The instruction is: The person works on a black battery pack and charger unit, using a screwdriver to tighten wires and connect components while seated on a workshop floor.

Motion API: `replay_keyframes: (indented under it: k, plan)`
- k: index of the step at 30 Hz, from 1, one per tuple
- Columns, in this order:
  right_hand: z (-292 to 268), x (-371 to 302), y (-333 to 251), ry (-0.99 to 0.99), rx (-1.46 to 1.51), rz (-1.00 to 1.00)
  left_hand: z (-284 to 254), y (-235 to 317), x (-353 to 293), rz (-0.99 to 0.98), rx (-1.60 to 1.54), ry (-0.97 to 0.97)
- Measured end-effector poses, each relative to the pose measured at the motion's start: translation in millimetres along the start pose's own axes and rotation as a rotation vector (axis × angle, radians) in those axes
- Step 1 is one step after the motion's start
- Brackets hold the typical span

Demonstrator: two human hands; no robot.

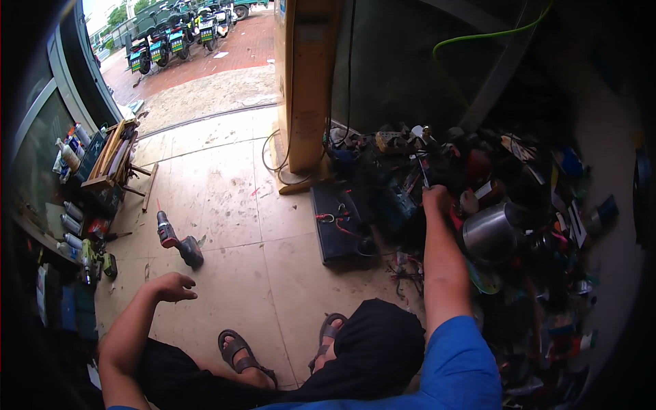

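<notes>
My left hand [175, 287] hangs over the tiled floor with its fingers loosely apart and nothing in it. Just beyond it a black and red cordless drill [179, 242] lies on the floor, a thin bit in its chuck. My right arm stretches forward into a dark heap of tools and parts. There my right hand [438, 197] is closed around a slim metal tool [424, 174] that points away from me; its exact kind is too dim to make out. Close to that hand is a silver metal pot-like cylinder [489, 232].
A black box [339, 225] with red wires on top stands left of the heap. At the left are a small wooden stool [109, 160], spray cans [72, 217] and a green drill [89, 260]. An orange post [307, 89] rises beside the doorway; parked scooters [178, 41] stand outside.
</notes>
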State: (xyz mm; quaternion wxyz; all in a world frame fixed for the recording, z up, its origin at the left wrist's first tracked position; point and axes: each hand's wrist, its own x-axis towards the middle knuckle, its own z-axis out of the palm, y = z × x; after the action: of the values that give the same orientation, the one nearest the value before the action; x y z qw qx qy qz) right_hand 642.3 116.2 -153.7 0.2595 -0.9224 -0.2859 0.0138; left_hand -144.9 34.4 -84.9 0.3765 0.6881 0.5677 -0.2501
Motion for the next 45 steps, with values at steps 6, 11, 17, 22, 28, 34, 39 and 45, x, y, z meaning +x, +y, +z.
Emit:
replay_keyframes:
  k: [6, 11, 17, 22, 28, 34, 39, 45]
  plan:
    - [-5, -11, -16, -0.036, 0.078, -0.005, 10, -16, 13, -0.025, 0.009, -0.042]
    - [-3, -21, -11, 0.003, 0.066, -0.027, 9, -11, 21, 0.018, 0.035, -0.033]
    - [-10, -35, -7, 0.052, 0.135, -0.227, 7, -1, 19, 0.048, 0.054, -0.013]
    - [-22, -51, -8, -0.043, 0.139, -0.578, 8, -7, 13, 0.025, 0.018, -0.015]
    - [1, -34, -7, -0.01, 0.099, -0.474, 8, -4, 9, -0.018, -0.05, -0.064]
    - [-2, -45, -2, 0.102, 0.125, -0.398, 5, -2, 17, 0.015, -0.009, -0.059]
    - [-33, -115, 31, 0.226, 0.228, -0.494, 6, 2, 14, 0.037, -0.059, -0.05]
    - [-35, -256, 180, 0.005, 0.179, -0.396, 19, -11, 11, 0.077, -0.132, -0.001]
